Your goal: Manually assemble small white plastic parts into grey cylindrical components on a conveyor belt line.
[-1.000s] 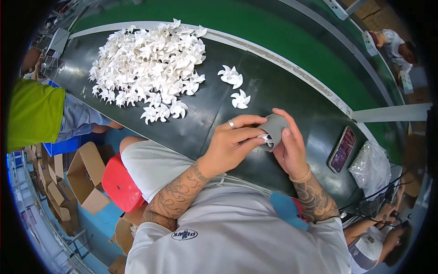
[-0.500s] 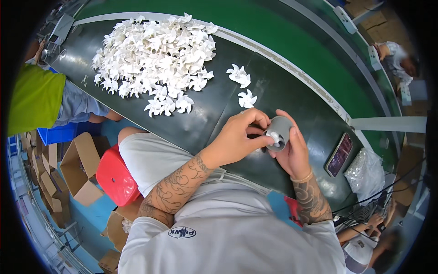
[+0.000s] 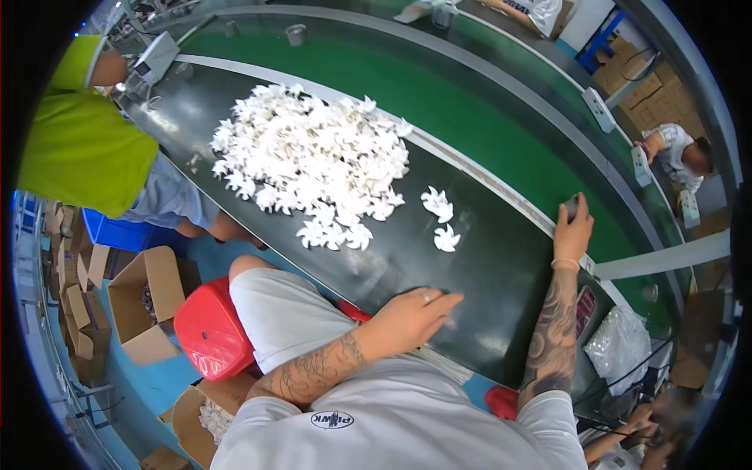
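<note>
My right hand (image 3: 574, 235) reaches out to the far right, at the edge of the green conveyor belt. Its fingers wrap round a small grey cylindrical housing (image 3: 572, 207), mostly hidden by the hand. Near the table's front edge is my left hand (image 3: 406, 319), fingers stretched out and nothing held. Beyond it lie two loose white fan impellers, one (image 3: 437, 204) just behind the other (image 3: 446, 238). A large heap of the same white impellers (image 3: 313, 153) covers the left part of the dark table (image 3: 501, 313).
The green belt (image 3: 439, 94) runs behind the table, carrying a grey cup-shaped piece (image 3: 295, 34). A pale post (image 3: 666, 257), a phone (image 3: 585, 307) and a clear plastic bag (image 3: 619, 345) are at right. Left are a co-worker (image 3: 94, 157), red stool (image 3: 210, 325) and cartons (image 3: 145, 301).
My right hand has carried the grey housing away to the right, toward the belt. My left hand has let go of the white piece in the housing and moved back toward the table's front edge.
</note>
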Demonstrator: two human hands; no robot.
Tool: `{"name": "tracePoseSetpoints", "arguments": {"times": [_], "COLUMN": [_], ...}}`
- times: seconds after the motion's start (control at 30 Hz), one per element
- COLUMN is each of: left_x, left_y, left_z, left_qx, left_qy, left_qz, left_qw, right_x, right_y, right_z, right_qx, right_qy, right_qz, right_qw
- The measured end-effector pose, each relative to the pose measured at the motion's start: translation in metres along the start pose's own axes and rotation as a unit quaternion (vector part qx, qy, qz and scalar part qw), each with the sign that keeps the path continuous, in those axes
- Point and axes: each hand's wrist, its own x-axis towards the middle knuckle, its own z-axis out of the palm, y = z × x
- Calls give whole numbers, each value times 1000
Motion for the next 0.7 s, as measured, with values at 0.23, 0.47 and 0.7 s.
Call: {"name": "tracePoseSetpoints", "arguments": {"times": [0.23, 0.47, 0.7], "left_x": [-18, -21, -17], "left_y": [-19, -22, -16], "left_z": [-11, -10, -6], "left_qx": [171, 196, 184], "left_qy": [187, 191, 178], "left_qz": [-45, -44, -69], "left_qw": [966, 961, 964], "right_x": [56, 64, 58], "right_y": [-16, -110, -98], "right_z": [43, 122, 106], "right_qx": [-6, 427, 649], "right_qy": [37, -67, -98], "right_qz": [240, 11, 153], "right_qw": [970, 902, 739]}}
